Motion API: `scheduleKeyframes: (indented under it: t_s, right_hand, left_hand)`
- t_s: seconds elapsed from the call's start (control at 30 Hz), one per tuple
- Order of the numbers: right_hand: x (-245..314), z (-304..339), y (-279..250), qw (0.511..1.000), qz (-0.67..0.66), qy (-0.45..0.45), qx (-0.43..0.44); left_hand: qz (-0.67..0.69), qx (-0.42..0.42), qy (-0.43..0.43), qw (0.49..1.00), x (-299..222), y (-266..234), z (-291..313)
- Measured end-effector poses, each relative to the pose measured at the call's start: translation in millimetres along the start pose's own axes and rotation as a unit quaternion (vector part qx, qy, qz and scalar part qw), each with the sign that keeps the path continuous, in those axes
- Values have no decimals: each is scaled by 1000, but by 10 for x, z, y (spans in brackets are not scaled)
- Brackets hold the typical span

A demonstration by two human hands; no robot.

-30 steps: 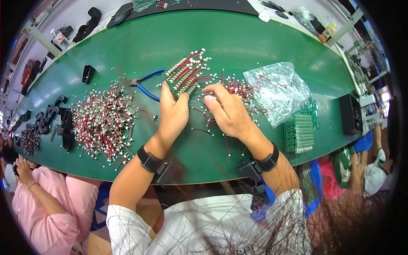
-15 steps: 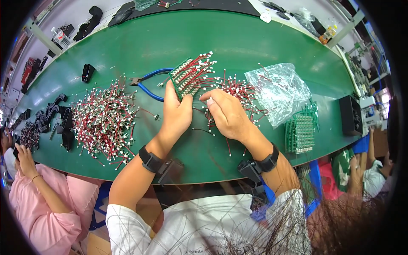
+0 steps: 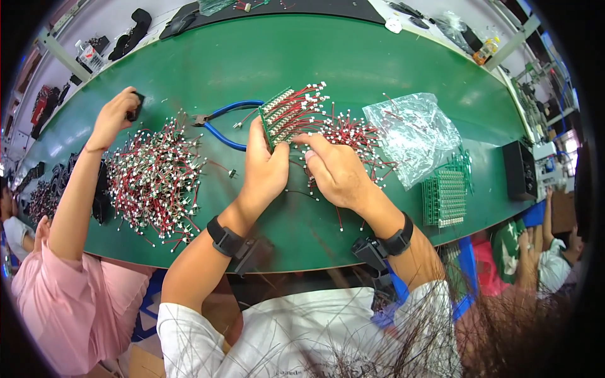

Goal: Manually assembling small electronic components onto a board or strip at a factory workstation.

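Observation:
My left hand (image 3: 265,165) grips a green circuit board panel (image 3: 277,120) by its lower edge, tilted above the table. Rows of white connectors cover the panel, and red and black wires with white plugs fan out from it to the right. My right hand (image 3: 340,173) is at the panel's lower right corner, its index finger stretched to the connectors there and its thumb apart from it. Nothing shows between thumb and index finger; the other fingers are curled. Beyond that hand lies a small heap of red-black wire leads (image 3: 353,133). Blue-handled cutters (image 3: 224,135) rest left of the panel.
A large pile of wire leads (image 3: 154,183) lies to the left. On the right are a clear plastic bag (image 3: 413,135), stacked green panels (image 3: 444,198) and a black bin (image 3: 520,171). A co-worker's hand (image 3: 116,116) reaches over the table at left, holding a small black object (image 3: 135,107).
The panel in my left hand has shifted slightly right. My right index finger has straightened toward the panel. A co-worker's arm at left has reached forward and taken hold of the black object.

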State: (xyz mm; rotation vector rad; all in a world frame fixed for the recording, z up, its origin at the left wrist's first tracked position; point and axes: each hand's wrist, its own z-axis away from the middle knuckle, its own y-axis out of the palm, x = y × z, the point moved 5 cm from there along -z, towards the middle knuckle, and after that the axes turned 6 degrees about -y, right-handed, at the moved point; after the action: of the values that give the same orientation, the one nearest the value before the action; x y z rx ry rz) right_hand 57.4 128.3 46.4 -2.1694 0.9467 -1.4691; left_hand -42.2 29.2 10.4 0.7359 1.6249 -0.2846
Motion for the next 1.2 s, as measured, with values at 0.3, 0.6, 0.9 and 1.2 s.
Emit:
scheduleKeyframes:
  t_s: [0.3, 0.6, 0.9, 1.2]
  right_hand:
    - [-13, -15, 28, 996, -77, -5, -43]
    - [-57, -22, 53, 995, -89, -5, -44]
    - [-184, -2, 74, 994, -79, 11, -69]
    - [-163, -15, 25, 995, -59, 30, -79]
  left_hand:
    - [9, 24, 1, 1000, -28, 40, 21]
    - [-3, 12, -8, 1000, -50, 69, 58]
    - [-5, 19, -4, 1000, -30, 83, 75]
    - [-23, 14, 1, 1000, -20, 75, 77]
